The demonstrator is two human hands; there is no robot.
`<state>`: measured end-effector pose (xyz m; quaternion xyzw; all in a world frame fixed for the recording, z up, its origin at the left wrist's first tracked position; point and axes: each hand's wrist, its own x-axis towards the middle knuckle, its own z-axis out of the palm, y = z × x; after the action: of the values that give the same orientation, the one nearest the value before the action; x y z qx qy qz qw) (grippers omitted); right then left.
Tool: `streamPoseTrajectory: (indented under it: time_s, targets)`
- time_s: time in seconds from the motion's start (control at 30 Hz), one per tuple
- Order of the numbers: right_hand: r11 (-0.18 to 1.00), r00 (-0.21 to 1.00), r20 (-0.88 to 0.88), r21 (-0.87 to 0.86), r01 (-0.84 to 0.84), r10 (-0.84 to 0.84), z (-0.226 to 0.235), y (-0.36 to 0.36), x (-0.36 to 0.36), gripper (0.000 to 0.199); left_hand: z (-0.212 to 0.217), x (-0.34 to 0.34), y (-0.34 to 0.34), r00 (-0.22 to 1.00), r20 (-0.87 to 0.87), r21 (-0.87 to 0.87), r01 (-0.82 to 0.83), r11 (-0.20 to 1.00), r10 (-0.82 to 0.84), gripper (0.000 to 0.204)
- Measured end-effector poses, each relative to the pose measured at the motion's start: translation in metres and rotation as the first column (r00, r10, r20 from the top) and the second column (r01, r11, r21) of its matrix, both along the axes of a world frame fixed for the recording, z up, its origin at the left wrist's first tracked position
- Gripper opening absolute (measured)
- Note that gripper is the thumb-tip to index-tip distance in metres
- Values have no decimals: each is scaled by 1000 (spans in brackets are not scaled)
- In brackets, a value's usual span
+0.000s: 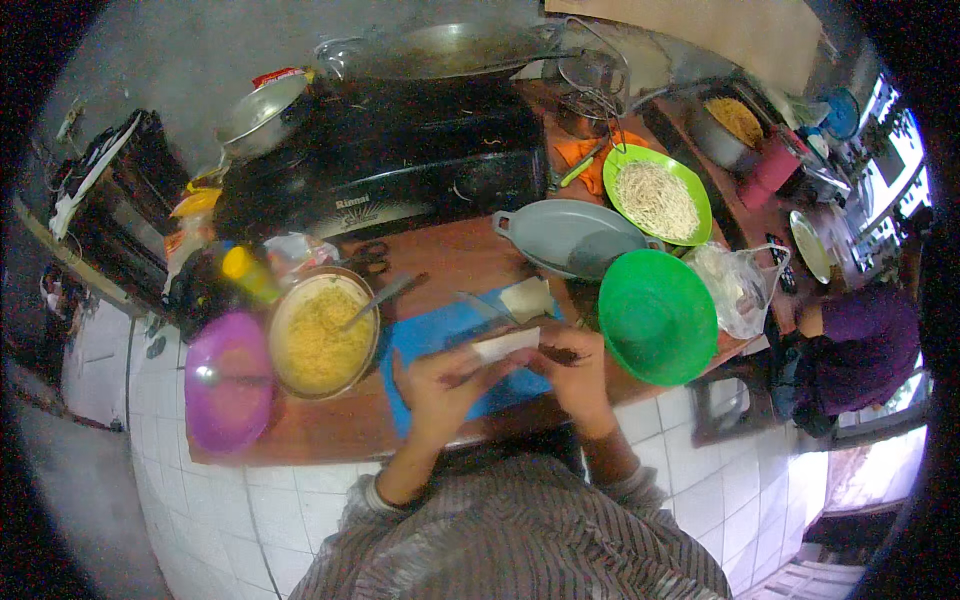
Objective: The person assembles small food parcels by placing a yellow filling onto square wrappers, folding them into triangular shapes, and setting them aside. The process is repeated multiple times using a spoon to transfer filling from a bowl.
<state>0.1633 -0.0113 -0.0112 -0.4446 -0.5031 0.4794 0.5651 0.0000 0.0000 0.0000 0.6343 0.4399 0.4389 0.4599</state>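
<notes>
My left hand (440, 385) and my right hand (578, 372) meet above a blue board (405, 335). Between them they grip a pale, oblong piece (507, 344), white on top; its kind is not plain. A knife (487, 305) and a beige piece (527, 298) lie on the board, just beyond my fingers. Left of my left hand, a round bowl (276, 375) holds a yellow crumbly mass with a spoon (378, 299) in it. A green bowl (658, 318) sits close to my right hand.
A purple dish (225, 430) lies at the table's left edge. Farther back are a grey oval dish (570, 237), a lime plate (705, 200) of pale shreds, and a black stove (400, 170). Another person, in a purple sleeve (870, 345), is at the right.
</notes>
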Motion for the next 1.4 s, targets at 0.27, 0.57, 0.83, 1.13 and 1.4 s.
streamPoseTrajectory:
  time_s: [0.27,0.57,0.83,1.13,1.4]
  targets:
    - [891,389,805,438,119,-448,39,-23,68,37,-10,16,5,978,177,-87,-99,991,113,20]
    - [994,-222,973,-45,96,66,4,-19,133,48,-9,17,4,962,-144,519,-127,845,233,25]
    - [996,-12,997,72,43,-72,38,-21,117,53,-5,8,9,946,-184,719,-55,692,266,41]
    - [889,526,796,433,-149,-300,75,-30,39,41,-1,9,9,934,-227,710,-36,703,276,36]
    - [825,373,825,523,-217,-425,60,-31,20,43,2,7,3,922,-222,704,-74,706,318,41]
